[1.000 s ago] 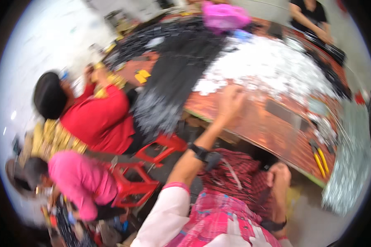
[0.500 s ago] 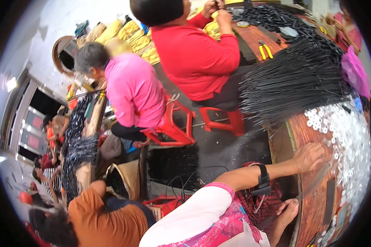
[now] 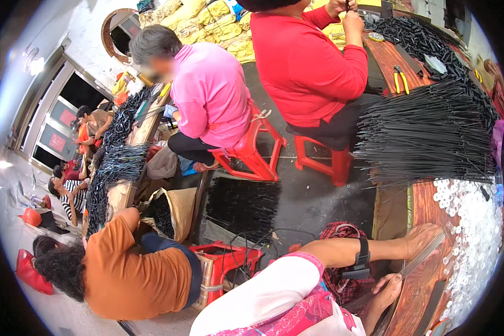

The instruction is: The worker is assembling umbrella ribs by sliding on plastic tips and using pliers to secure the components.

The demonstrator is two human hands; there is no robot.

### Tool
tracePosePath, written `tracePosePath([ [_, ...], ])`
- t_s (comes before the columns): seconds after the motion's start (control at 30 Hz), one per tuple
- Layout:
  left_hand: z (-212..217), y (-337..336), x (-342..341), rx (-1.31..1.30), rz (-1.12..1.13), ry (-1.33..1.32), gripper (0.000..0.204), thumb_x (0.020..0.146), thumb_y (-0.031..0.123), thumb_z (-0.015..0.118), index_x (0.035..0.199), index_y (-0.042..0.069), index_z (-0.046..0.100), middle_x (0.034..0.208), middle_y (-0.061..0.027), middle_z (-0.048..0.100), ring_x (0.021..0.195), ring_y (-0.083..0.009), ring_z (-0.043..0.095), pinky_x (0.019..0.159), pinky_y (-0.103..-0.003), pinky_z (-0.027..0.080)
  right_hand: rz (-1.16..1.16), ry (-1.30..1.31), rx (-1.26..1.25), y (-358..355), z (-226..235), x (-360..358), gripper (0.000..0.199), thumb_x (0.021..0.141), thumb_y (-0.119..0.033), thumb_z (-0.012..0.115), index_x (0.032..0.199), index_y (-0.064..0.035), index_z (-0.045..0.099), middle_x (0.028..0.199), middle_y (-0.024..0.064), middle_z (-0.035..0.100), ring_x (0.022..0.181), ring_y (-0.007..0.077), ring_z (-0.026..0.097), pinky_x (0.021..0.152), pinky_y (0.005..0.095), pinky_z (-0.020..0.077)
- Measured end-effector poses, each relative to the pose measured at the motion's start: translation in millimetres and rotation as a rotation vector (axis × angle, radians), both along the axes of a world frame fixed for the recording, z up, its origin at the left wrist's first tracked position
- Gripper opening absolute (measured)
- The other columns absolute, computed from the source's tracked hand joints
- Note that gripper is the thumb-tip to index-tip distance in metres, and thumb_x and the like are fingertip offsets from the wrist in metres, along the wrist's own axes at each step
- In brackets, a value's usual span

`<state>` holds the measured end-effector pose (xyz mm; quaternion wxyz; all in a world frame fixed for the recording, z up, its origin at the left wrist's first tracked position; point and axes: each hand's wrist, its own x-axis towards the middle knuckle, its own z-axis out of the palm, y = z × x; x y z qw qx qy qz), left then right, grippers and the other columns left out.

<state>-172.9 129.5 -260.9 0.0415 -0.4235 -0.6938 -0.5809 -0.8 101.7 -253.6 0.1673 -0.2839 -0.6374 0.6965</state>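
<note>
Head view: we look down and to our left, with our arms at the lower right.
Left hand [image 3: 423, 239]: lies flat on the wooden table [image 3: 417, 210], fingers closed over a thin clear strip [image 3: 425, 255], pinning it to the top.
Right hand [image 3: 387, 291]: at the table's near edge; whether it grips anything we cannot tell.
White caps [image 3: 476, 224]: heaped just beyond our left hand, within easy reach.
Black rods [image 3: 431, 131]: bundled across the table, ends overhanging toward the red stools [image 3: 325, 159].
</note>
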Motion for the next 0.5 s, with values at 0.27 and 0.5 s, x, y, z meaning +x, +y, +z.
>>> tracePosePath([
  [0.27, -6.8, 6.4, -1.8, 0.073, 0.012, 0.109, 0.03, 0.07, 0.016, 0.073, 0.087, 0.009, 0.05, 0.084, -0.0126, 0.05, 0.081, -0.035, 0.054, 0.071, -0.045, 0.043, 0.005, 0.024, -0.068, 2.2, -0.6, -5.1, 0.045, 0.102, -0.045, 0.045, 0.082, -0.005, 0.047, 0.057, 0.0023, 0.043, 0.044, 0.0093, 0.039, 0.041, 0.0216, 0.0315],
  [0.5, -3.3, 1.1, -3.5, 0.102, 0.042, 0.125, 0.03, 0.069, 0.018, 0.073, 0.085, 0.008, 0.05, 0.084, -0.0131, 0.05, 0.081, -0.0356, 0.054, 0.071, -0.046, 0.043, -0.024, 0.016, -0.082, 1.4, -6.2, -5.2, 0.047, 0.102, -0.046, 0.046, 0.081, -0.0049, 0.048, 0.056, 0.0024, 0.043, 0.043, 0.0092, 0.039, 0.041, 0.0217, 0.0311],
])
